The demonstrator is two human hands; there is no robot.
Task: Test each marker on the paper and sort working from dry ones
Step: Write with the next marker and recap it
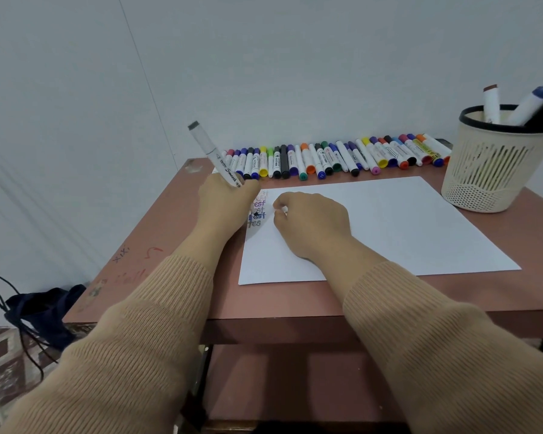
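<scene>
Marker (pixel 215 155) being tested right now is a white-barrelled one with a grey end. The left hand (pixel 224 202) grips it, writing end down at the top-left corner of the paper (pixel 389 220), right by a little stack of scribbled "test" words (pixel 257 214) in a few colours. So I'd guess a handful are tested and this one is mid-test.

The right hand (pixel 311 223) rests curled on the sheet beside it. It might be pinching the cap, honestly can't tell.

The basket (pixel 489 170) on the right has about three markers (pixel 491 103) poking out, which looks like one sorted pile. The big row (pixel 333 156) along the back edge of the table (pixel 170 233) looks untouched, so most of the job is left imo.
</scene>
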